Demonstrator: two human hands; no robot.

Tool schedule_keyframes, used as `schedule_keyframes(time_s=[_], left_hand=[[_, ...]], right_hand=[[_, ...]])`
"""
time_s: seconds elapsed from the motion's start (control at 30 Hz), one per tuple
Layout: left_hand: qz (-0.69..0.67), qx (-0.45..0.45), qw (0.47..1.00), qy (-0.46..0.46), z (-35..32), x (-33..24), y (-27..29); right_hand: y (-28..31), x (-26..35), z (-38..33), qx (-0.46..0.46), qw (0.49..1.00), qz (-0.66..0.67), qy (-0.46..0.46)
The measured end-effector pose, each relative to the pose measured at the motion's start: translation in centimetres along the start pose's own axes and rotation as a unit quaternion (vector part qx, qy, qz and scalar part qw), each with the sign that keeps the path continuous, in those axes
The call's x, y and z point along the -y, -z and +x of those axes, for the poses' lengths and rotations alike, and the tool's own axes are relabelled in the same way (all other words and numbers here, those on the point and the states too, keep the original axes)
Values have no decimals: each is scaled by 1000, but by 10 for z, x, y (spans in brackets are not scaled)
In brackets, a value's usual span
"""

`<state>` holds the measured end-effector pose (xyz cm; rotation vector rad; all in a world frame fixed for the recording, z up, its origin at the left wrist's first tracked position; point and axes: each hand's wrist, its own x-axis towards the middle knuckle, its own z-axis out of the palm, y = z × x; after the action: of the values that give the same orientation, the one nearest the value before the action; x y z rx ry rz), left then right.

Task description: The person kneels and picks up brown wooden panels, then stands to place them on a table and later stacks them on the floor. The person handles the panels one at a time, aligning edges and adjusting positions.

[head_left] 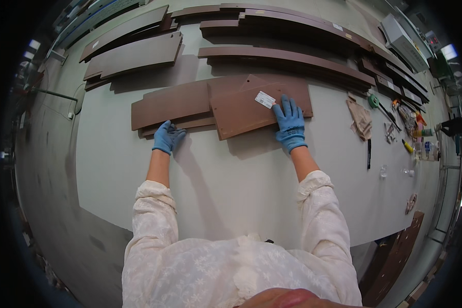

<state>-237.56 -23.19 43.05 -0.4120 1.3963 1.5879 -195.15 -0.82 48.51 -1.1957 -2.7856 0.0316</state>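
My left hand (168, 137), in a blue glove, is at the front edge of a stack of brown panels. Its fingers are apart and slightly bent, and they touch or nearly touch the edge of the left brown panel (172, 105). On the right, my right hand (290, 123), also gloved in blue, lies with fingers stretched out on a brown panel (244, 115). This panel sits tilted across the stack and has small holes near its edges. A white label (265, 99) is stuck on it beside my right fingertips.
Wide brown panels (133, 56) lie at the far left of the pale table (226, 190), long brown boards (287, 56) across the back. At right are a brown cloth (361, 119), a green-handled tool (373, 101) and a yellow item (407, 146). Brown boards (395, 256) stand below the right edge.
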Motion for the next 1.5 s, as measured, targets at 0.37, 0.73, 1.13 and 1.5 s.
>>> schedule_keyframes(time_s=[0.37,0.73,1.13,1.5], left_hand=[[-8,-73,997,-31,17,-14,-42],[-7,-18,997,-74,38,-3,-23],[63,-78,988,-120,72,5,-23],[519,222,609,-557,-182,321,-160]], right_hand=[[-8,0,37,-6,998,10,-56],[1,-6,36,-10,999,6,-49],[-4,-42,-93,-165,973,87,-134],[-2,-281,-360,-248,725,65,-640]])
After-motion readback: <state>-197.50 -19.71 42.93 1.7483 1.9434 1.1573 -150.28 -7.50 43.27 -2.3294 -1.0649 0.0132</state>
